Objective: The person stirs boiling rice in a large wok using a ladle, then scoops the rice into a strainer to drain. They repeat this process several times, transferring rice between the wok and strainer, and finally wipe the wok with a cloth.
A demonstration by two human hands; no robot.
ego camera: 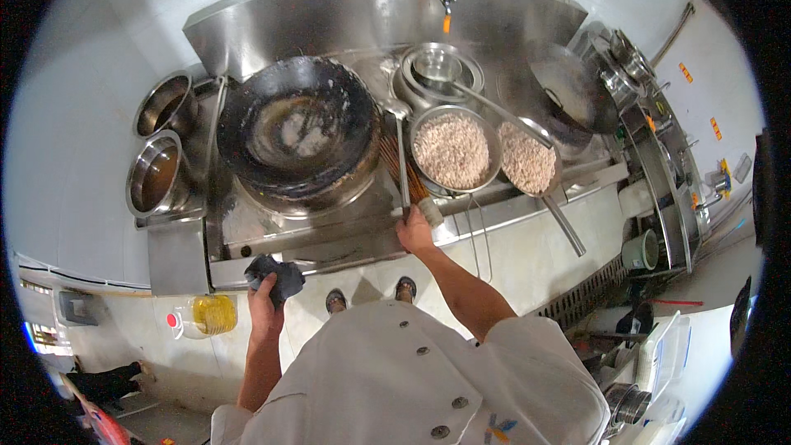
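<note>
My left hand (pixel 267 303) grips a dark cloth (pixel 278 276) in front of the stove edge. The handle end of a metal ladle (pixel 403 161) is in my right hand (pixel 415 232), beside the pale bound end of a bamboo wok brush (pixel 427 210). A large black wok (pixel 300 127), its bottom stained and wet, rests on the burner at left. Right of the ladle, a round strainer (pixel 456 148) holds chopped pale food, possibly minced meat. More of this food lies in a second long-handled scoop (pixel 530 157). Behind them, another ladle (pixel 437 68) lies across a steel pot (pixel 405 77).
Two steel pots (pixel 165 105) (pixel 157 176) stand at the stove's left, the nearer with brown liquid. A second wok (pixel 571 93) is at the right rear. A tap (pixel 446 9) projects from the back panel. An oil jug (pixel 207 316) is on the floor at left.
</note>
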